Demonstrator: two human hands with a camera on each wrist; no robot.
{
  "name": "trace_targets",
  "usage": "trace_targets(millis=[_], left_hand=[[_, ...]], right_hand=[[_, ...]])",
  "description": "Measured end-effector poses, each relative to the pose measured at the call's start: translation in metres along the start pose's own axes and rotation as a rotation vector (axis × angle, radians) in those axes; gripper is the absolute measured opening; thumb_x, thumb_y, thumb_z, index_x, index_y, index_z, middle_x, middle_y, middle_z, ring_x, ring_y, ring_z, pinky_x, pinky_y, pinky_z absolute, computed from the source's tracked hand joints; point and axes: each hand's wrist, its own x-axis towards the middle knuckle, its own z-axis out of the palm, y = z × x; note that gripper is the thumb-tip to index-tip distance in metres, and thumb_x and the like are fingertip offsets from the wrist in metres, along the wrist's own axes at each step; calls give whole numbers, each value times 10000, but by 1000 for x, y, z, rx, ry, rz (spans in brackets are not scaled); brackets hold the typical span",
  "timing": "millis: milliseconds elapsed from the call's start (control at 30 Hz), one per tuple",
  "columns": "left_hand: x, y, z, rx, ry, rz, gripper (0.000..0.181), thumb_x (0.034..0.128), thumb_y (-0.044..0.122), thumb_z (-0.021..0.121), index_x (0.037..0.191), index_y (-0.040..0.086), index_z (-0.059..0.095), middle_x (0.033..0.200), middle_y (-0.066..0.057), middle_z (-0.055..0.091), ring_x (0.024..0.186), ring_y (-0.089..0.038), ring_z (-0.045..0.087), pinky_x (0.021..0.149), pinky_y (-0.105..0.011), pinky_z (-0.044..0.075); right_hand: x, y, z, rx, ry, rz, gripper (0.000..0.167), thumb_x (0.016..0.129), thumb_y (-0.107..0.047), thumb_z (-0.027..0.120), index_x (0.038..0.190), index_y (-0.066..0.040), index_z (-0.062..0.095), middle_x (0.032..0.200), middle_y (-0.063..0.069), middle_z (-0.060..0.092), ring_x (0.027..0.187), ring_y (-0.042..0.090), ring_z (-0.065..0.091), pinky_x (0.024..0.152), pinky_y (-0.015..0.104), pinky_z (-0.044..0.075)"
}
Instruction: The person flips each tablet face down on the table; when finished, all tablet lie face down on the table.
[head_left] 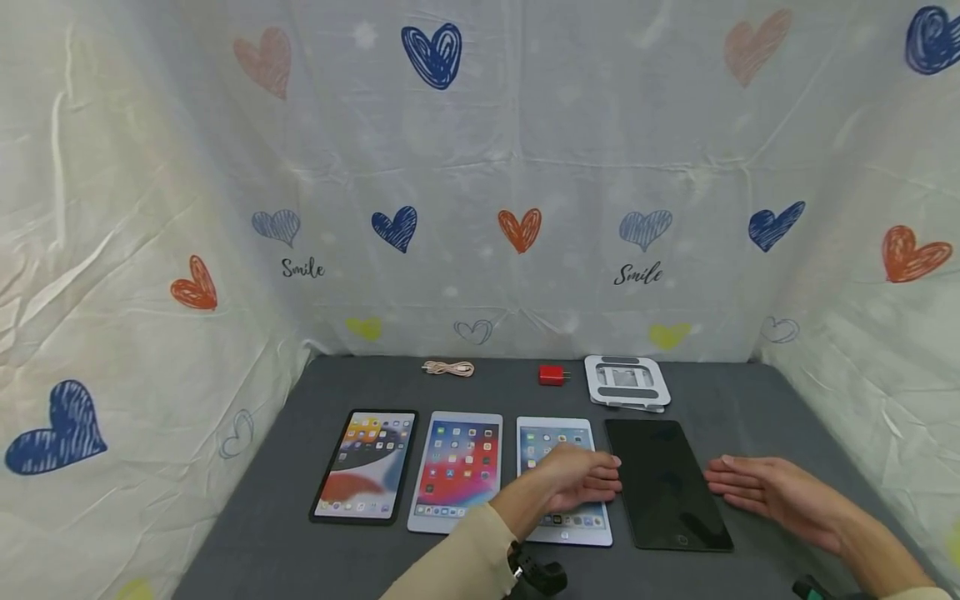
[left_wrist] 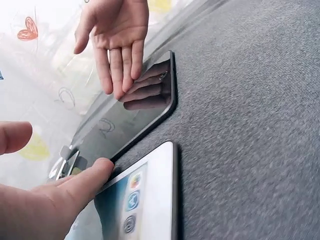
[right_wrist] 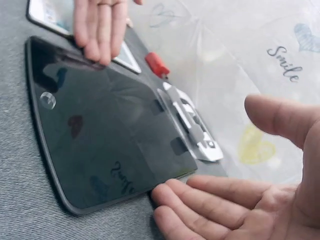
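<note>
A dark-screened black tablet [head_left: 667,483] lies flat between my two hands, its round home button toward me. My left hand [head_left: 581,478] is over the white tablet with a blue screen [head_left: 558,435], its straight fingertips close to the black tablet's left edge. On the other side, my right hand [head_left: 780,496] has its fingers straight, with the fingertips at or near the right edge. In the right wrist view the right fingers [right_wrist: 220,210] lie beside that edge; contact is hard to tell. Neither hand holds anything.
Left of these lie a white tablet with a red-and-blue screen [head_left: 459,467] and a black-framed lit tablet [head_left: 367,467]. Along the back are a coiled cable [head_left: 448,368], a red charger plug [head_left: 552,375] and a folded white stand [head_left: 627,383]. A heart-patterned curtain [head_left: 517,125] surrounds the grey table [head_left: 255,517].
</note>
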Motion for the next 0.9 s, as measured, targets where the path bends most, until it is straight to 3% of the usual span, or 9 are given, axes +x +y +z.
trace_targets(millis=[233,333,433,500,600,700,800,833,900], left_hand=[[3,-7,18,3,-8,-7,259,1003,65,722,1214,-82,751,1259,-228,765,1218,-376,754,1105,-503,609],[5,-12,26,-5,-15,7,269,991,47,728,1232,-74,725,1269,-192,757,1224,-358,745,1109,-524,604],[10,-17,30,-10,-53,20,374,995,41,727,1345,-81,670,1296,-153,748,1241,-326,731,1111,-529,602],[13,-19,30,-5,-82,27,443,1002,46,726,1415,-80,627,1320,-131,740,1258,-315,724,1111,-523,603],[13,-19,28,-2,-107,24,444,1018,57,708,1429,-82,615,1343,-134,721,1275,-341,717,1108,-533,603],[8,-10,26,-1,-125,32,377,1044,88,683,1382,-73,646,1358,-161,715,1293,-388,715,1102,-534,607],[-1,8,25,-9,-155,54,375,1073,123,661,1395,-68,642,1400,-211,713,1323,-412,704,1109,-524,604],[-3,15,25,-12,-167,64,387,1081,134,654,1411,-69,638,1404,-214,716,1331,-405,703,1110,-511,605],[-7,28,26,-18,-190,80,404,1098,142,637,1437,-77,623,1427,-243,707,1342,-397,700,1115,-501,601]], right_hand=[[-1,-1,-6,-68,135,88,765,1207,-357,412,1610,253,188,1538,190,621,1258,100,679,1105,365,599],[2,-1,-3,-121,205,142,828,1201,-422,397,1621,247,148,1635,368,444,1401,300,609,1163,445,561],[4,-3,0,-125,250,186,895,1198,-492,328,1642,222,22,1727,449,117,1587,556,297,1258,578,446],[4,-7,1,-99,252,194,914,1197,-515,277,1647,196,-78,1736,443,-63,1629,609,26,1308,669,319],[2,-11,0,-81,242,183,917,1192,-538,217,1644,184,-125,1731,433,-133,1618,617,-68,1335,704,207],[-2,-17,-2,-112,219,156,921,1188,-555,177,1641,201,-91,1730,430,-122,1619,617,-34,1316,683,292],[-6,-24,-2,-145,203,135,922,1185,-569,164,1650,195,-61,1737,410,-119,1628,602,-22,1272,614,406],[-6,-26,-1,-153,198,129,920,1185,-571,166,1656,188,-53,1745,401,-110,1634,595,90,1253,568,446],[-7,-29,1,-160,186,114,914,1186,-572,178,1665,174,-45,1759,388,-90,1587,447,384,1210,486,503]])
